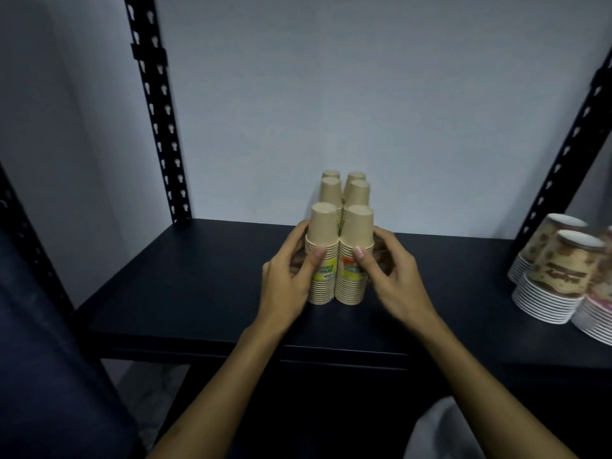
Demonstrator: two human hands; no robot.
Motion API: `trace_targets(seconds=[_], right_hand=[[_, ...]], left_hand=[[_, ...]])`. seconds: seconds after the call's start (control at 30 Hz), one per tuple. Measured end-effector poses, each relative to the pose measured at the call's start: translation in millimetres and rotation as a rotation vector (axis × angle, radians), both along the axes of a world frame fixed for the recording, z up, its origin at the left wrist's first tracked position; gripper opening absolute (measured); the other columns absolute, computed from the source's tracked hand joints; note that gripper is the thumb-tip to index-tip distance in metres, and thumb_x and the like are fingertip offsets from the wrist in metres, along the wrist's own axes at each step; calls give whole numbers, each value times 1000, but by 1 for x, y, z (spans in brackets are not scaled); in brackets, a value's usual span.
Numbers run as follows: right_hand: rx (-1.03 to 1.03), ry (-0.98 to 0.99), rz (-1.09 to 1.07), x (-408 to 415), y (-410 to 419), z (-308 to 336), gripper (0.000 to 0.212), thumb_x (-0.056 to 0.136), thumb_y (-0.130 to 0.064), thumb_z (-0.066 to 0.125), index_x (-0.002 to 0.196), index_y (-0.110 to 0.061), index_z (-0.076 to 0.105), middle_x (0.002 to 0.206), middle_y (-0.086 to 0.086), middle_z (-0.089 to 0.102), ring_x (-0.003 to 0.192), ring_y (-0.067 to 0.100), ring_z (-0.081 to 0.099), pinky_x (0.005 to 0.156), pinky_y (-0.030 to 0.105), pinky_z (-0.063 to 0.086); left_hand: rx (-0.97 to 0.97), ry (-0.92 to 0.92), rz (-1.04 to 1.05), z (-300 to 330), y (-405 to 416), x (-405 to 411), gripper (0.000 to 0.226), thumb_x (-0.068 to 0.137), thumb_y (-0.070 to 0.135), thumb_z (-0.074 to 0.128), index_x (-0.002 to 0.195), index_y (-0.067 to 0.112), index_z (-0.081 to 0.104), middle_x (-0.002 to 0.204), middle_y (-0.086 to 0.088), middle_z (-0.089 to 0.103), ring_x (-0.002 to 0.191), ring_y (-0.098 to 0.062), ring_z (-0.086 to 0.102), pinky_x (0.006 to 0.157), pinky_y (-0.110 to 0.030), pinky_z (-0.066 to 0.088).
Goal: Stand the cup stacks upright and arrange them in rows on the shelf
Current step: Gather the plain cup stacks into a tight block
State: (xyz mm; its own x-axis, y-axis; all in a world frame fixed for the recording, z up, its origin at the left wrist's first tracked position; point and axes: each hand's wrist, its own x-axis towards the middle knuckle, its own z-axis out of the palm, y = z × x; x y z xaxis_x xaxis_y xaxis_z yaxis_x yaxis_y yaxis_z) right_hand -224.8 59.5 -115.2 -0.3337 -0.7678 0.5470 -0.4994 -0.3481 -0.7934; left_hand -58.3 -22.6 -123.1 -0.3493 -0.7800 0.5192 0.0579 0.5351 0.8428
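Several tan paper cup stacks stand upside down and upright on the dark shelf (185, 286), in two rows running back toward the wall. The front left stack (323, 240) and the front right stack (355, 240) carry yellow labels and touch each other. My left hand (291, 279) wraps the left side of the front left stack, thumb on its front. My right hand (394, 276) cups the right side of the front right stack, thumb on its label. The rear stacks (344, 190) are partly hidden behind the front pair.
At the shelf's right end stand patterned brown-and-white cup stacks (559, 276), leaning a little, with a pinkish stack (596, 313) at the frame edge. Black perforated uprights (159, 107) rise at left and right (563, 150). A white wall closes the back.
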Motion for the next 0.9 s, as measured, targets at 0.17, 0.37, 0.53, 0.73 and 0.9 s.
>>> trace_targets(seconds=[0.17,0.37,0.53,0.73,0.9], right_hand=[[-13,-39,-21,-2,7,-4,42,97,-28,64,137,-18,56,121,-3,68,107,15,67,90,32,57],[95,-123,31,2,10,-15,49,91,-20,72,135,-19,51,121,-11,66,109,-2,64,82,14,52],[200,-58,37,-5,10,-20,64,81,-12,83,135,-21,49,121,-12,65,108,-3,63,75,13,51],[213,-44,48,-7,7,-23,54,83,-4,79,129,-14,52,115,-7,68,97,-6,65,76,10,51],[241,-2,6,-18,-1,-28,49,82,-17,82,122,-19,54,120,-6,64,104,-1,64,77,14,54]], left_hand=[[72,-11,-99,-11,-3,2,66,86,33,75,146,31,46,122,5,72,108,-8,70,87,-30,59],[163,-155,-170,-18,-10,5,79,74,36,85,143,28,47,121,10,72,112,-3,67,96,-35,56],[157,-161,-141,-21,-12,5,63,77,32,83,133,20,58,122,10,71,113,-3,66,96,-37,56],[104,-190,-64,-21,-10,0,57,77,30,83,129,20,61,117,11,71,107,2,66,91,-25,57],[-18,-273,106,-22,-15,-9,55,75,36,85,123,22,63,114,6,65,101,-4,64,88,-26,58]])
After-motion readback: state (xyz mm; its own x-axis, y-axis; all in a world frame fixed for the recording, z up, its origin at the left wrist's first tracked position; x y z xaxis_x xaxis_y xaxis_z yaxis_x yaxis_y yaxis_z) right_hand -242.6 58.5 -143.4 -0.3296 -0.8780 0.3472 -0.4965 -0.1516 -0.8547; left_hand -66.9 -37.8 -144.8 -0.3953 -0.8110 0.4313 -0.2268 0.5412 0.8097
